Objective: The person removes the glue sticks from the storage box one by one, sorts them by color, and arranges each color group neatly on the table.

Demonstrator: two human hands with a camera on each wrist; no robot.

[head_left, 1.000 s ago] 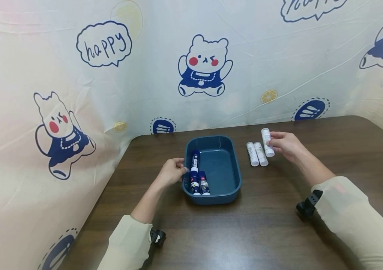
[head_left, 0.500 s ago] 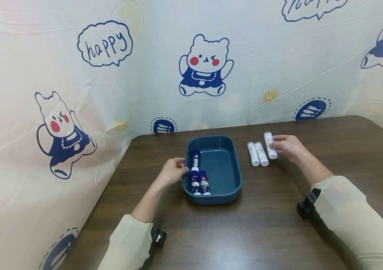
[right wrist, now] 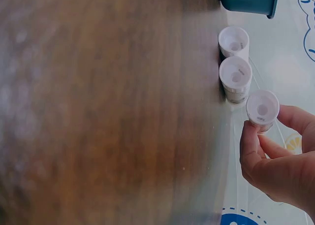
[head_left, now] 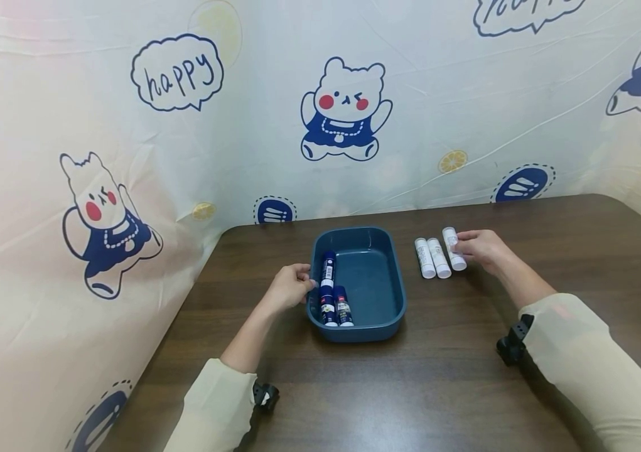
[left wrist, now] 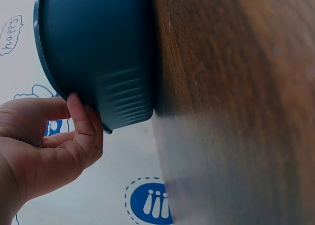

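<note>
My right hand (head_left: 485, 250) pinches a white glue stick (head_left: 454, 249) between thumb and fingers, just right of two matching white glue sticks (head_left: 432, 258) that lie side by side. In the right wrist view, the round base of the held glue stick (right wrist: 262, 108) faces the camera and sits higher off the wood than the other two. A deep blue plastic bin (head_left: 399, 295) stands to the left, its left rim gripped by my left hand (head_left: 286, 290). Along the bin's left side lie three dark blue glue sticks (head_left: 328, 271) with white ends.
The dark wooden table (head_left: 354, 395) carries everything. Behind it and to the left hangs a pale curtain (head_left: 422, 94) printed with bears and the word "happy". A black wrist camera (head_left: 513, 342) sits on the right sleeve, another (head_left: 265, 397) on the left.
My right hand has brought the held white glue stick slightly toward me and down, almost level with the pair. My left hand and the bin have stayed put.
</note>
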